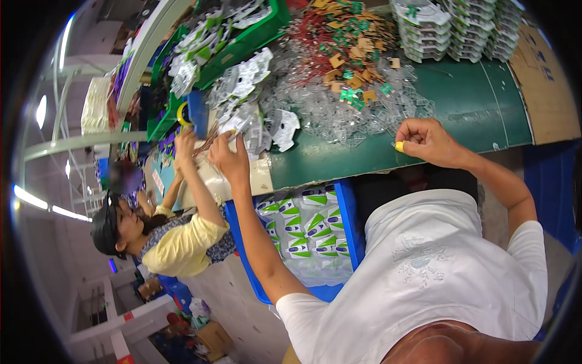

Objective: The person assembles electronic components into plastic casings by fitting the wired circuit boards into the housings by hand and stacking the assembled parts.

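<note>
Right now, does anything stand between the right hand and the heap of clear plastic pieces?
Nothing visible does: the right hand is by the lower-right edge of the heap, over the green tabletop.

Circuit boards [364, 45] lie on the bench [473, 100] left of stacked casings [470, 27], a crate [351, 221] before the bench.

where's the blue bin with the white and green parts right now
In the head view, the blue bin sits at the person's left, just below the near edge of the green tabletop; the left forearm crosses its left side.
</note>
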Available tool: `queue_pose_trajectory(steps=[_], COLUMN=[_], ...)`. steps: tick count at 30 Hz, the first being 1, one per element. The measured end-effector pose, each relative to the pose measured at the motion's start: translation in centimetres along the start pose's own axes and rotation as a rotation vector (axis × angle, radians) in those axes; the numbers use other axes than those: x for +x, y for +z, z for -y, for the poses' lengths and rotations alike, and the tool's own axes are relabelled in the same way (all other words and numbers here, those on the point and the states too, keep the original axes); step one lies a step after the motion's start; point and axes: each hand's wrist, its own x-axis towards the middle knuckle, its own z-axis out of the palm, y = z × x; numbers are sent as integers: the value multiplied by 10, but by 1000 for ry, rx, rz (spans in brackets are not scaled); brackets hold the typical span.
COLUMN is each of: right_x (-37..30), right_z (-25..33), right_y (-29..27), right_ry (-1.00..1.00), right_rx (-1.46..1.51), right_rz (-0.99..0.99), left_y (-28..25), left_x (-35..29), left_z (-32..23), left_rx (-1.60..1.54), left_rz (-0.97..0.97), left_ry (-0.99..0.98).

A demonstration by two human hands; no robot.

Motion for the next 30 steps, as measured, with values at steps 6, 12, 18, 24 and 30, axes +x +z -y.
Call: queue_pose_trajectory(steps=[6, 12, 18, 24, 30], right_x=[-8, -16, -22, 6, 9], right_z=[-16, -16, -10, -42, -35], right_y=[-20, -19, -10, 27, 26], right_ry=[7, 4, -333, -541, -573], right_rx=[-5, -102, -588, -999, -1140], right_rz=[-98, -96, -161, -51, 154], left_y=[-38, -14, -2, 10, 3], left_x=[-82, -145, -146, -148, -134], left_z=[-158, -265, -260, -256, -249], left_rx=[-377, -647, -407, -533, -716], left_rz=[26, 238, 203, 290, 350], left_ry=[233, 251, 226, 252, 219])
